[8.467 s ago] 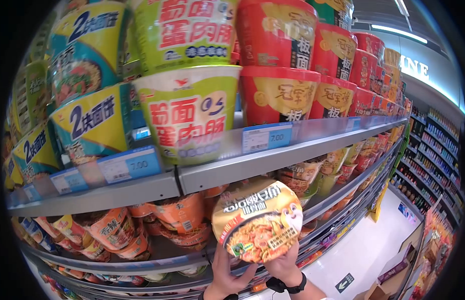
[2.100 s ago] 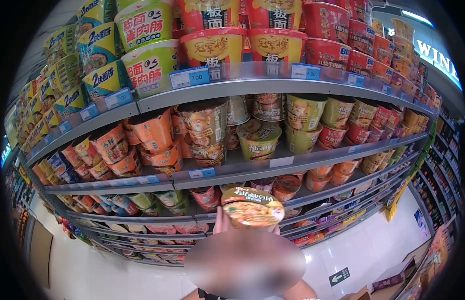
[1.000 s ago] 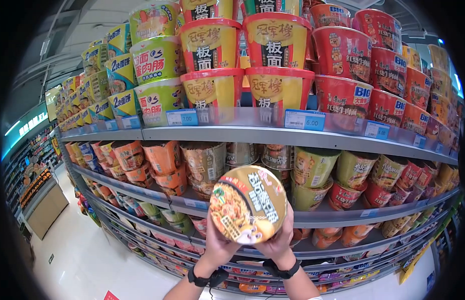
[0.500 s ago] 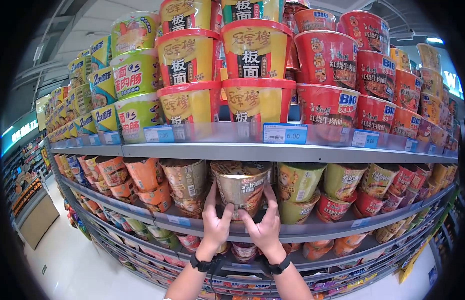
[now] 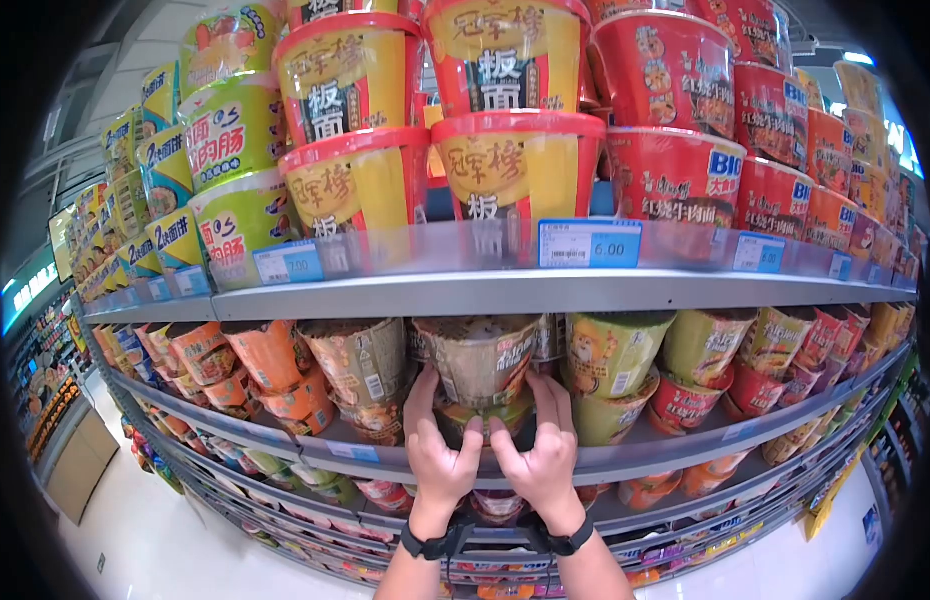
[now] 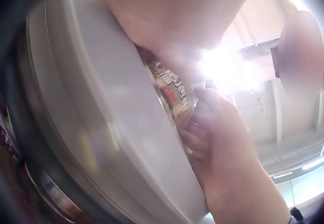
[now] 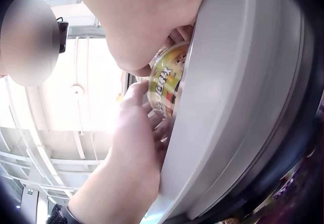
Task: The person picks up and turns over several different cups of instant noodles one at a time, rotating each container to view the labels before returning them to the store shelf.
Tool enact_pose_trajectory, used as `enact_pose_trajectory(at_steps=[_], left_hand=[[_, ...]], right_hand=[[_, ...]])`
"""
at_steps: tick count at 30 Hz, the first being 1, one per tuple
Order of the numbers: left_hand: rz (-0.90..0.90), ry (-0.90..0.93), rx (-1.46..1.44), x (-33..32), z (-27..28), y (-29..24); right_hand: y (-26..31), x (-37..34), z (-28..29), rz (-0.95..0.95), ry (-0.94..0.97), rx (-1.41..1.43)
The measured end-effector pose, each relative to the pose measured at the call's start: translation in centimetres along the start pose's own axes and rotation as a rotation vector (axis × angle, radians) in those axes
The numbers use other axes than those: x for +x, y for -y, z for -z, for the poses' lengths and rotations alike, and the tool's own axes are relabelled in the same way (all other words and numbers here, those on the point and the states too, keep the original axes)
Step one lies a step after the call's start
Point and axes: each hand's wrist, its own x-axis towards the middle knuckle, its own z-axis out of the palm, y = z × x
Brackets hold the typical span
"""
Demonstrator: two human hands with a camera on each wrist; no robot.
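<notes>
A brown-gold instant noodle bucket (image 5: 473, 362) stands on a green noodle bucket (image 5: 453, 413) on the second shelf. My left hand (image 5: 440, 452) holds the green bucket from the left, its thumb on the front and its fingers along the side. From the right, my right hand (image 5: 541, 452) holds it the same way, the two thumbs close together. The right wrist view shows the green bucket's printed lid (image 7: 167, 80) between the hands. Fingers at the back are hidden. A dark band circles each wrist.
The shelf's front edge (image 5: 625, 462) runs below my hands, and the upper shelf (image 5: 435, 292) lies close above the buckets. Brown-gold buckets (image 5: 353, 362) stand left and green ones (image 5: 617, 355) right. Red-lidded buckets (image 5: 510, 165) fill the shelf above.
The brown-gold bucket, held up with its lid showing a second ago, has gone onto the shelf atop the green one. My hands have slid down from it to the green bucket.
</notes>
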Motion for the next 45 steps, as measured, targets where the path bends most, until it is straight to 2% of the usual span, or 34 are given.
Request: enact_pose_trajectory(at_steps=[2, 6, 9, 15, 21, 23, 25, 27, 29, 31, 33, 35, 37, 38, 40, 41, 43, 44, 45], left_hand=[[-0.035, -0.024, -0.008, 0.2, 0.0, -0.2], [-0.007, -0.064, -0.075, -0.1, 0.0, -0.1], [-0.026, -0.073, 0.004, -0.1, 0.2, -0.1], [0.01, -0.08, -0.035, -0.2, 0.1, -0.3], [-0.043, -0.125, -0.018, -0.1, 0.1, -0.8], [-0.05, -0.102, -0.021, -0.2, 0.2, -0.6], [-0.051, -0.111, 0.014, -0.3, 0.2, -0.8], [-0.047, -0.135, -0.002, -0.5, 0.0, -0.9], [-0.059, -0.124, 0.005, -1.1, 0.1, -0.9], [-0.093, -0.126, 0.105, -0.8, 0.2, -2.1], [-0.249, -0.158, 0.099, -0.1, -0.1, -4.5], [-0.266, -0.063, -0.057, -0.2, -1.0, -6.9], [-0.195, 0.064, -0.268, -0.1, -2.4, -9.6], [-0.121, 0.094, -0.286, 0.3, -3.1, -11.0], [0.0, 0.166, -0.241, 0.9, -4.8, -11.8], [-0.005, 0.161, -0.246, 1.2, -5.6, -11.7], [0.161, 0.209, -0.337, 2.3, -7.0, -12.0], [0.306, 0.334, -0.37, 3.2, -6.5, -13.4], [0.302, 0.33, -0.369, 3.3, -7.4, -13.0]], right_hand=[[0.1, 0.1, -0.1, 0.055, -0.039, -0.06], [0.4, 0.1, -0.1, 0.053, -0.061, -0.048], [0.1, -0.2, 0.0, 0.025, -0.039, -0.03], [0.1, -0.4, -0.1, 0.021, -0.044, -0.018], [0.1, -0.7, 0.1, 0.076, -0.076, -0.02], [0.3, -0.8, 0.6, 0.062, -0.041, -0.006], [1.5, -1.0, 2.0, 0.064, 0.094, -0.136], [2.3, -0.9, 3.7, 0.194, 0.207, -0.246], [2.7, -1.2, 5.3, 0.206, 0.235, -0.269], [2.6, -0.8, 7.1, 0.205, 0.223, -0.265], [2.4, 0.0, 8.8, 0.247, 0.011, -0.272], [1.5, 0.4, 9.5, 0.154, -0.137, -0.272], [0.6, 1.0, 9.8, 0.036, -0.212, -0.253], [-0.1, 1.2, 9.8, 0.04, -0.215, -0.257], [-0.9, 2.1, 10.1, -0.053, -0.155, -0.207], [-1.2, 2.4, 10.3, -0.046, -0.158, -0.21], [-1.0, 3.2, 10.6, -0.306, -0.034, -0.133], [-1.0, 4.2, 11.5, -0.634, 0.222, -0.074], [-1.8, 4.8, 11.9, -0.628, 0.222, -0.072]])
